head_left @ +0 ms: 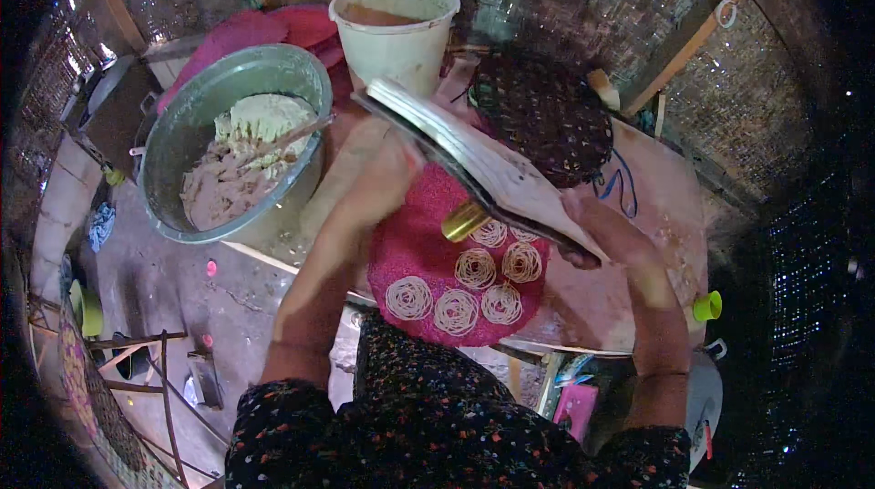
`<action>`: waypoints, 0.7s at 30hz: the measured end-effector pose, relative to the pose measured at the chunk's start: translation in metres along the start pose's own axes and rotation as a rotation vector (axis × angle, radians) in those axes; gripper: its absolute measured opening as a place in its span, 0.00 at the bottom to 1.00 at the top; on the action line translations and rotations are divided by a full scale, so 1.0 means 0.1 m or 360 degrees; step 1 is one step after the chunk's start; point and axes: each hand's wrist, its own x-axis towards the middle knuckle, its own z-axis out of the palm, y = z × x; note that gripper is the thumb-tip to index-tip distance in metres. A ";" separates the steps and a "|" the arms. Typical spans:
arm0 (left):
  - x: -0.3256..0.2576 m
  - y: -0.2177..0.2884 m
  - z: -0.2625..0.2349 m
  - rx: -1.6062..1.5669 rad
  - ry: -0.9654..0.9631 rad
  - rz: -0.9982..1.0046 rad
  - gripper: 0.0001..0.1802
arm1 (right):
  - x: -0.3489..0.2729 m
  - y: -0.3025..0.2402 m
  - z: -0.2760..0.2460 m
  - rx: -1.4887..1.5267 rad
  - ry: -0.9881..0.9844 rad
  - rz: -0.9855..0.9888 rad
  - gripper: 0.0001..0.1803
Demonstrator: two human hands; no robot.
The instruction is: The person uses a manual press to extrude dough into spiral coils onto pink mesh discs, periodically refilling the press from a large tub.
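With both hands I hold a long hand press (483, 152), pale on top with a dark lower edge, slanting down to the right. Under its middle sticks out a brass cylinder (464, 221). My left hand (398, 154) is closed round the far left part, blurred and partly hidden by the press. Around the near right end my right hand (592, 226) is wrapped, fingertips below the edge. Beneath lies a round pink mat (410, 216) bearing several coiled nests of thin dough strands (456, 312); the press covers part of them.
To the left stands a big grey-green tub (164, 170) of dough (237, 170), a stick resting in it. Behind are a white bucket (392, 51) and more pink mats (246, 33). A dark woven tray (547, 115) lies at the back right, a green cup (707, 307) at the right edge.
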 end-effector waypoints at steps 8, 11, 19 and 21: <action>-1.47 -0.14 0.26 0.0889 -0.0696 -0.0498 0.24 | -0.14 -0.06 0.64 -0.1237 0.0348 -0.0917 0.23; -1.69 -0.24 0.25 0.1183 -0.0784 -0.0480 0.23 | 0.39 0.31 0.57 -0.1024 0.0093 -0.1013 0.23; -1.36 0.80 -0.20 0.1176 -0.1009 -0.0647 0.21 | 0.48 -1.19 1.32 -0.0609 -0.0471 -0.2155 0.37; -1.09 1.23 -0.40 0.1157 -0.1036 -0.0842 0.21 | 0.23 -1.71 1.65 -0.0821 -0.0763 -0.2424 0.35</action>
